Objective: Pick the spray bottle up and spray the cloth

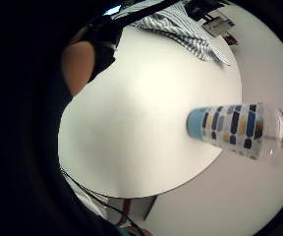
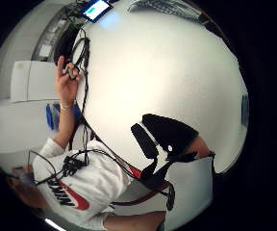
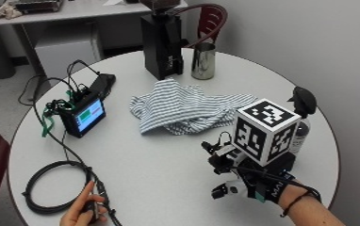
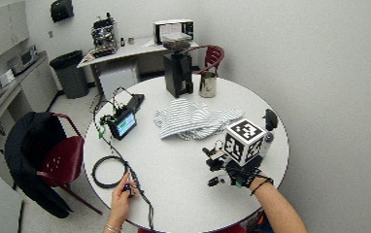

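A round white table (image 3: 167,165) fills the frame, with a grey desk (image 3: 73,12) behind it at the upper left. At the left edge a coiled black cable (image 3: 48,188) lies near a bare left hand (image 3: 83,214) that pinches a small device. Above it, a small screen (image 3: 85,115) stands lit among wires. Toward the upper centre a black grinder (image 3: 161,44) stands beside a metal cup (image 3: 203,61). In the middle lies the striped cloth (image 3: 183,110), crumpled. At the lower right the gloved right hand (image 3: 255,181) hovers over the table; I cannot tell how its fingers are set, since gear covers them. The spray bottle (image 3: 300,127) stands upright just beyond the hand, near the table's right rim, half hidden; its patterned body (image 1: 237,129) shows in the little finger side palm view.
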The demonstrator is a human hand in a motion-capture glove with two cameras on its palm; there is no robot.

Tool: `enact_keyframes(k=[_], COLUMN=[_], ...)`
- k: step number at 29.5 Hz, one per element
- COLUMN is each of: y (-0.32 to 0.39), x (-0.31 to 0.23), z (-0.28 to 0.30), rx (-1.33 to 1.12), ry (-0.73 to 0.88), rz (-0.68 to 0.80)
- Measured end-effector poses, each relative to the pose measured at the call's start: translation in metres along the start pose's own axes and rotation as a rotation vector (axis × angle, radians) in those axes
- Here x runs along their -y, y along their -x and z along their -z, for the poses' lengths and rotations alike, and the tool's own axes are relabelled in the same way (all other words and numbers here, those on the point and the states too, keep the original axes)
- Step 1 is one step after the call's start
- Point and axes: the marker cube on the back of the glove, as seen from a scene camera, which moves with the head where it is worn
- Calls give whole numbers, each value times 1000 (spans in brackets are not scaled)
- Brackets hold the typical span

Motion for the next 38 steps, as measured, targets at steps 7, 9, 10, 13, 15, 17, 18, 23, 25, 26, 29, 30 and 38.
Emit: enact_keyframes(k=[7,9,10,13,15,17,18,23,25,26,29,30,38], y=[-3,-4,-5,-8,-8,-4,-2,2,-7,-14,-39,-47,-87], x=[-11,-18,-22,-35,-40,-38,-34,-18,-18,-18,-13,-9,43], z=[1,3,4,7,9,10,10,12,14,15,18,17,-17], rx=[13,21,27,51,84,132,160,290,328,344,411,448,902], ry=[-11,-20,-26,-57,-93,-138,-162,-265,-306,-329,-396,-416,-474], rz=[-5,-10,-13,-20,-16,-4,3,15,-14,-37,-132,-165,-236])
